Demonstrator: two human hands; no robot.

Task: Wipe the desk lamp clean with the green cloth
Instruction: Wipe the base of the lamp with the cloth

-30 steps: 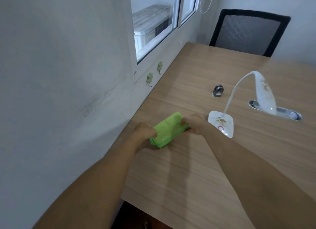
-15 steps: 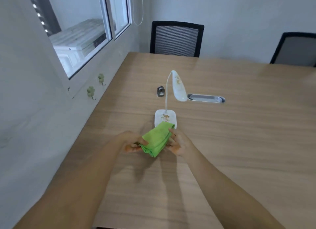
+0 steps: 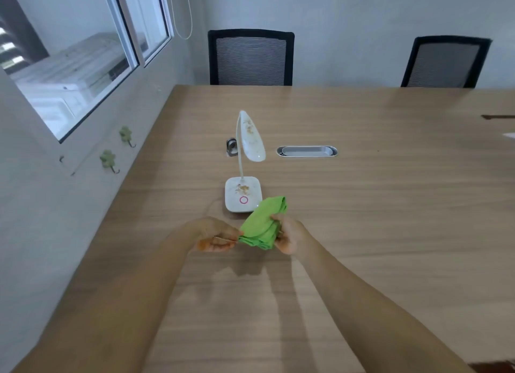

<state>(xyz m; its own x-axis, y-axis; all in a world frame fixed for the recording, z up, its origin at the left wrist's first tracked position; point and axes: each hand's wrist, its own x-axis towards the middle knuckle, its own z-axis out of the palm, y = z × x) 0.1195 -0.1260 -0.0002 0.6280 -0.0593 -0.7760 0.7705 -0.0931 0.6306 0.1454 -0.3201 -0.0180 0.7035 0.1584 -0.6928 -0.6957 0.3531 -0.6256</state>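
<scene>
Above the near part of the table [image 3: 376, 205], both hands met on the cloth [image 3: 263, 226] — a folded green bundle held up off the wood, its shadow lying on the boards just below. The left hand [image 3: 216, 234] pinched the cloth's lower left edge between thumb and fingers; the right hand [image 3: 289, 237] was closed around its right side, fingers curled into the folds. The upper corner of the cloth rose toward the lamp [image 3: 245, 160] and, seen from the head camera, overlapped the near right corner of the lamp's base [image 3: 243, 193]; whether it touched the base could not be told.

The lamp stood just beyond the hands, white, with a square base bearing a red ring and a patch of brownish grime. Its thin neck ran up and bent over into a long head [image 3: 251, 137], which carried brown smears along its face as well.

Behind the lamp lay a small dark metal object [image 3: 231, 146] — too small to identify — and to its right an oval cable slot [image 3: 307, 151] set into the table. Two black mesh chairs [image 3: 250, 57] stood at the far edge. On the left, the wall under the window [image 3: 75, 66] held two green hooks [image 3: 126, 134].
</scene>
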